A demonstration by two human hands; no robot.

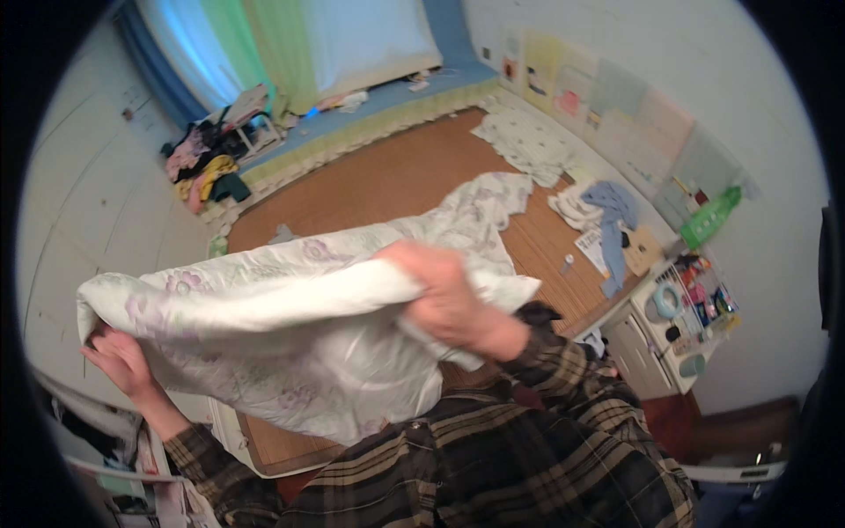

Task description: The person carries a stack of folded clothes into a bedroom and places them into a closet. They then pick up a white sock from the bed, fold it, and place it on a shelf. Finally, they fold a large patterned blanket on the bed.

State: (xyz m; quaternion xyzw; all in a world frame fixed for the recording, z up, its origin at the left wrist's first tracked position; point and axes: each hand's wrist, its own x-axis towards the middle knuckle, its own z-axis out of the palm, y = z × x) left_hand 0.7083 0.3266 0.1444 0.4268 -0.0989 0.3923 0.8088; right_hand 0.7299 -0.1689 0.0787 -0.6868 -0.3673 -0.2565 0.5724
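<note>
A white quilt or cover [290,270] with purple flowers is stretched between my two hands, above a bed with a brown woven mat [370,178]. My left hand [119,360] grips its corner at the far left, with the fingertips partly hidden by the folded cloth. Nearer the middle, my right hand [439,297] is closed on a bunched part of the cloth and slightly blurred. The cloth's far end trails over the mat, and its lower edge hangs close to my plaid shirt.
Clothes [204,171] are piled by a small folding table at the upper left. A patterned white cloth [528,142], a blue garment [614,211] and papers lie along the right side. A white cabinet [640,343] with small items stands at the right. Curtains hang behind a window ledge.
</note>
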